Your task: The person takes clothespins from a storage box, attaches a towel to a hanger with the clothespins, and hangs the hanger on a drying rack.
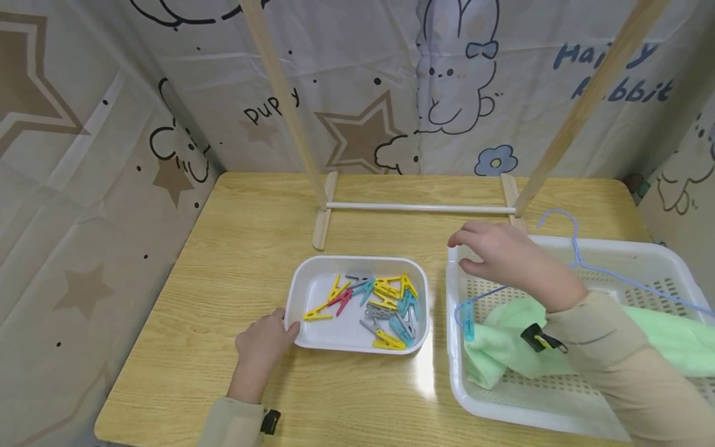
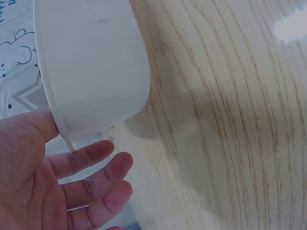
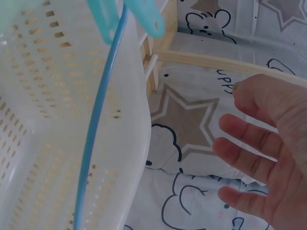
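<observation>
My left hand (image 1: 264, 340) holds the white tray (image 1: 357, 259) at its near left corner. In the left wrist view the thumb lies over the rim, with the other fingers on the outside. Several clothespins (image 1: 384, 303) in yellow, blue, grey and red lie in the tray. My right hand (image 1: 497, 254) hovers by the far left corner of the white laundry basket (image 1: 455, 372), fingers loosely bent and holding nothing. Inside the basket are a blue hanger (image 1: 609, 271) and a light green cloth (image 1: 511, 335). A blue clothespin (image 1: 469, 321) is on the hanger's left end, at the cloth.
Behind the tray and basket stands a wooden rack with two uprights (image 1: 287, 112) and a white lower bar (image 1: 419, 207). The wooden table (image 1: 234, 248) backs onto a printed curtain (image 1: 357, 62), which also runs along both sides.
</observation>
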`<state>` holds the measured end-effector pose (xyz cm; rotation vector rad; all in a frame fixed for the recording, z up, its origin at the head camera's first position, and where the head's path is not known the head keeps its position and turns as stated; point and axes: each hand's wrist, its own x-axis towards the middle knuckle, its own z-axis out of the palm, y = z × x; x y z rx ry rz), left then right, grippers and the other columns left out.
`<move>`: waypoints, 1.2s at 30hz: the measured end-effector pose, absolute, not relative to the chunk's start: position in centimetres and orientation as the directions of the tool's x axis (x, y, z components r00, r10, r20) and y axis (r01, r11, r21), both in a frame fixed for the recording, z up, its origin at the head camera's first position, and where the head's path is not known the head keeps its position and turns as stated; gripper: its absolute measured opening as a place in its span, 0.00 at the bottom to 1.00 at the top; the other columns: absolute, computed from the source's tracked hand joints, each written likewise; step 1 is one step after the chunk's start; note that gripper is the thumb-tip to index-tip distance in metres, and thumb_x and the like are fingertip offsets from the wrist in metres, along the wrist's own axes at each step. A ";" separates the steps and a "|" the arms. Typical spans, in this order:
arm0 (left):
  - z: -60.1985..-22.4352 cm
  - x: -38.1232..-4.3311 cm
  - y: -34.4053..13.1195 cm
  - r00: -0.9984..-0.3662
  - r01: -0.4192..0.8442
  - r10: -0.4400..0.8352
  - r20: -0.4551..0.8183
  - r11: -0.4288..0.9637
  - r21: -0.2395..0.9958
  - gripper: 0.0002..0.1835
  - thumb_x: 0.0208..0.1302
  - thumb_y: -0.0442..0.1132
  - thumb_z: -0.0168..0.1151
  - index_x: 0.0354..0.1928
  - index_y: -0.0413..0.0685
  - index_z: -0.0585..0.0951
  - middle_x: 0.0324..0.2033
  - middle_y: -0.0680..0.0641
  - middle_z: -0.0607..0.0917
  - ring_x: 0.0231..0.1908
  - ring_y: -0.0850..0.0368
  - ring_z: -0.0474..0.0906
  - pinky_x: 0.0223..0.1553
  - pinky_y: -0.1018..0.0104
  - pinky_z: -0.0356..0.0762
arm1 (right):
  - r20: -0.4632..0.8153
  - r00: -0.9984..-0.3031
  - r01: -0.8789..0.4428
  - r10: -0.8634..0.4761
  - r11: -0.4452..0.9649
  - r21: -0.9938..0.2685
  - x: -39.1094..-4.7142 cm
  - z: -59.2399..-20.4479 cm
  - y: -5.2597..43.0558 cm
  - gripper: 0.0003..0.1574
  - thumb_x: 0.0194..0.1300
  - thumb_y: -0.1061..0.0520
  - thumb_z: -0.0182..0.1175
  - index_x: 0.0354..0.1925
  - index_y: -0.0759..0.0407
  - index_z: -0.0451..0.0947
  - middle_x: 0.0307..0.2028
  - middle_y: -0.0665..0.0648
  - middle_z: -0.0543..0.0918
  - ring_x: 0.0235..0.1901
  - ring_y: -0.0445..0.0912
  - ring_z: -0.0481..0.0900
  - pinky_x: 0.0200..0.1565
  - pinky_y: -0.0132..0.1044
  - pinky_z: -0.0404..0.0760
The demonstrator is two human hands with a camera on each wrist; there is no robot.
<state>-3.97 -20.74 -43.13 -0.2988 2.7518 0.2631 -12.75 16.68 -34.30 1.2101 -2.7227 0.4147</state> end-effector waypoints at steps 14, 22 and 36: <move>-43.3 -3.9 -20.8 -0.911 -0.243 -0.175 -0.374 0.960 0.142 0.26 0.59 0.53 0.51 0.53 0.42 0.73 0.38 0.37 0.80 0.33 0.43 0.77 0.29 0.47 0.70 | 0.257 -0.596 -0.803 -0.761 0.568 -0.181 -12.8 -35.3 15.3 0.15 0.45 0.62 0.65 0.36 0.60 0.78 0.31 0.53 0.78 0.26 0.45 0.76 0.28 0.38 0.74; -43.2 -3.9 -20.8 -0.910 -0.242 -0.174 -0.376 0.960 0.141 0.26 0.60 0.53 0.51 0.54 0.42 0.73 0.37 0.38 0.81 0.31 0.45 0.76 0.29 0.48 0.70 | 0.236 -0.572 -0.820 -0.786 0.543 -0.180 -12.5 -35.7 14.3 0.15 0.45 0.64 0.64 0.36 0.61 0.78 0.32 0.53 0.77 0.27 0.45 0.76 0.29 0.39 0.75; -43.0 -4.0 -20.7 -0.905 -0.253 -0.185 -0.384 0.958 0.135 0.26 0.60 0.53 0.51 0.54 0.42 0.72 0.38 0.37 0.80 0.31 0.45 0.76 0.30 0.47 0.70 | 0.175 -0.546 -0.837 -0.819 0.524 -0.160 -12.2 -36.7 12.5 0.16 0.46 0.60 0.65 0.37 0.58 0.78 0.33 0.52 0.77 0.30 0.44 0.76 0.31 0.38 0.76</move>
